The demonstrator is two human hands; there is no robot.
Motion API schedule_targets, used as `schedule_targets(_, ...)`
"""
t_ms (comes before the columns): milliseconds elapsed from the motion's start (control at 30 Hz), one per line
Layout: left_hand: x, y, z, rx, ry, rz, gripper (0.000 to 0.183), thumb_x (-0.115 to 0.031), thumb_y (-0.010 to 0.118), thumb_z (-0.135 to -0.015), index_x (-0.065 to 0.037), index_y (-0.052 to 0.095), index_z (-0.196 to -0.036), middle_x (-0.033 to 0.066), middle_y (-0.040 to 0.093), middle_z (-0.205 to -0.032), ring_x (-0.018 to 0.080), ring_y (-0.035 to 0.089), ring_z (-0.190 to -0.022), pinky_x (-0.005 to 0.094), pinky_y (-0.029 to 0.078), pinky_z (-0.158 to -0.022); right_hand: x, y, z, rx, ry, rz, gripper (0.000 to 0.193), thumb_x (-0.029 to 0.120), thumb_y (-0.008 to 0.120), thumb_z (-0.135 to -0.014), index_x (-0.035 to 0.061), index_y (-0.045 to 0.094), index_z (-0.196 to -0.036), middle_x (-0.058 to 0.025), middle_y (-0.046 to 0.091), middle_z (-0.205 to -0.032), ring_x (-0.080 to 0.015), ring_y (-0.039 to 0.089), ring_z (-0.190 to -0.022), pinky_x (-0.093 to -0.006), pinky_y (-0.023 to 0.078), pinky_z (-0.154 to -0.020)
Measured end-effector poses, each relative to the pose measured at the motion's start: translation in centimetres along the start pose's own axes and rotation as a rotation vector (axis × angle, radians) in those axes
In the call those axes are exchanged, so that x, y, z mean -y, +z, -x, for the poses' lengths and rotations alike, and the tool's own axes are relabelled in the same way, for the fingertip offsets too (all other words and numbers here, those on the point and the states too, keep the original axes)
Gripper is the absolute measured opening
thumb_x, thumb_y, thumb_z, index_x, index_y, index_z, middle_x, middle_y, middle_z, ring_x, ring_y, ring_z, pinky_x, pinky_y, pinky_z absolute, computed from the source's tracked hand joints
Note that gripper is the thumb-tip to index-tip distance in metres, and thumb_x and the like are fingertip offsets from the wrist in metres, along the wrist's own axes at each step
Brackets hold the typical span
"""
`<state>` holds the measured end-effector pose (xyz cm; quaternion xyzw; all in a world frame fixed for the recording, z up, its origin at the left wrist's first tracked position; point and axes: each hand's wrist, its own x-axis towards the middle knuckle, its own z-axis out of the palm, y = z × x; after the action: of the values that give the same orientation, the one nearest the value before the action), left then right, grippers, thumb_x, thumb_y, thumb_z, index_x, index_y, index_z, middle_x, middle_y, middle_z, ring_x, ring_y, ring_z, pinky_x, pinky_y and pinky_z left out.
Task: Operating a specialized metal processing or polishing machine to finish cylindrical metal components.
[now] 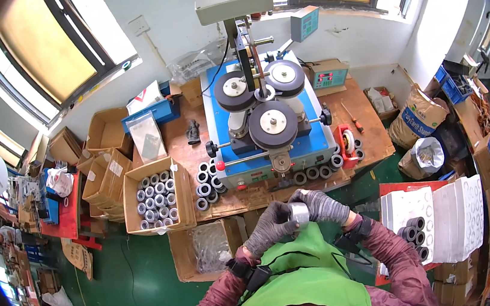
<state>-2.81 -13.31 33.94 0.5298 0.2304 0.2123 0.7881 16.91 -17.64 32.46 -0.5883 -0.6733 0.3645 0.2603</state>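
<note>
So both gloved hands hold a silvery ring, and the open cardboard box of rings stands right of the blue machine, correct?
Not quite: the head view shows the cardboard box left of the blue machine. The left hand and right hand do hold the silvery ring.

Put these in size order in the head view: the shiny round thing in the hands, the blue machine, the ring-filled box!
Largest: blue machine
Middle: ring-filled box
Smallest: shiny round thing

Bright daylight floods in from the windows (49,48), partly blown out; the floor (147,276) shines softly. Fisheye distortion bends the margins, with black corners.
</note>
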Motion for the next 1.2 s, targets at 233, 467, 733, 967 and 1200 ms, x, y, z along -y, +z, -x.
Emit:
schedule_targets(233, 0.6, -1.2, -1.2, -0.002, -0.065, -0.126, 0.046, -0.028, 0.071, -0.077, -0.002, 0.046, -0.106, 0.0058, 0.053, -0.102, 0.013, 0.048, -0.098, 0.029, 0.04, -0.088, -0.5, 0.1, -0.4, -0.036, 0.056, -0.036, 0.043, 0.034, 0.071, -0.068, 0.0099, 0.06, -0.101, -0.0131, 0.063, -0.093, -0.0283, 0.061, -0.086, -0.036, 0.048, -0.076)
schedule_targets(467, 0.6, 0.0, -2.0, -0.099, -0.222, -0.297, 0.046, -0.032, 0.063, -0.083, 0.002, 0.053, -0.114, 0.0075, 0.058, -0.104, 0.0143, 0.052, -0.099, 0.0291, 0.042, -0.087, 0.2, -0.3, -0.2, -0.116, 0.134, 0.015, 0.04, 0.034, 0.07, -0.068, 0.0084, 0.062, -0.098, -0.0142, 0.063, -0.087, -0.0304, 0.061, -0.081, -0.0372, 0.048, -0.072)
schedule_targets(733, 3.5, -1.3, -2.9, -0.051, -0.191, 0.65, 0.045, -0.028, 0.057, -0.087, -0.002, 0.046, -0.122, 0.0065, 0.055, -0.115, 0.0186, 0.052, -0.106, 0.0357, 0.04, -0.095, -2.0, -2.4, 1.2, -0.092, -0.002, -0.529, 0.075, 0.036, 0.076, -0.066, 0.0054, 0.043, -0.126, -0.0142, 0.051, -0.116, -0.0258, 0.05, -0.11, -0.0347, 0.04, -0.094)
schedule_targets(967, 1.4, 1.1, -3.7, -0.017, -0.158, 0.676, 0.046, -0.028, 0.057, -0.087, -0.004, 0.044, -0.124, 0.0074, 0.053, -0.119, 0.0197, 0.051, -0.108, 0.0348, 0.04, -0.095, 0.3, -2.9, 1.0, -0.283, -0.142, -0.086, 0.083, 0.033, 0.078, -0.061, 0.0049, 0.039, -0.128, -0.0191, 0.05, -0.116, -0.0332, 0.048, -0.11, -0.0381, 0.042, -0.092)
schedule_targets(1200, 3.4, 0.0, -3.5, -0.117, -0.208, 0.596, 0.051, -0.033, 0.062, -0.083, -0.005, 0.046, -0.123, 0.0064, 0.053, -0.119, 0.0194, 0.051, -0.108, 0.0352, 0.039, -0.096, -1.6, -2.8, 1.4, -0.226, -0.151, -0.326, 0.081, 0.028, 0.08, -0.061, 0.0045, 0.039, -0.127, -0.012, 0.052, -0.112, -0.024, 0.054, -0.099, -0.0348, 0.046, -0.085)
